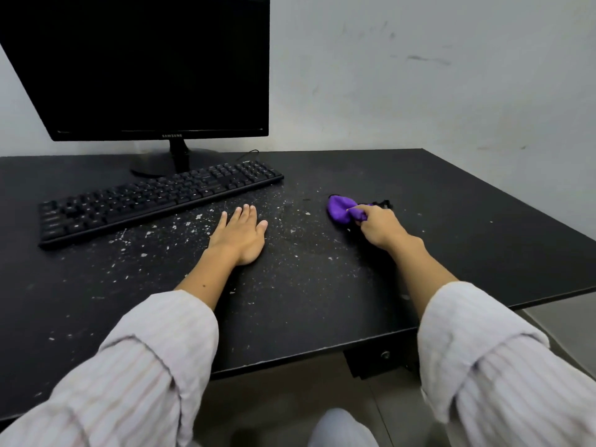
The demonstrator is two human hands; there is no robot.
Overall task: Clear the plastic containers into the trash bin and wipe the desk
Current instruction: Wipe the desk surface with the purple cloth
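A: Head view. What do we record for each hand?

B: Our left hand (pixel 240 235) lies flat, fingers straight, on the speckled black desk top (pixel 322 285), near the black keyboard (pixel 154 198). Our right hand (pixel 379 227) pinches the crumpled purple cloth (pixel 340 209), which rests on the desk.

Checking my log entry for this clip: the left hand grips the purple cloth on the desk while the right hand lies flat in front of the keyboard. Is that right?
The hands are swapped. In the head view the right hand grips the purple cloth on the desk, while the left hand lies flat in front of the keyboard.
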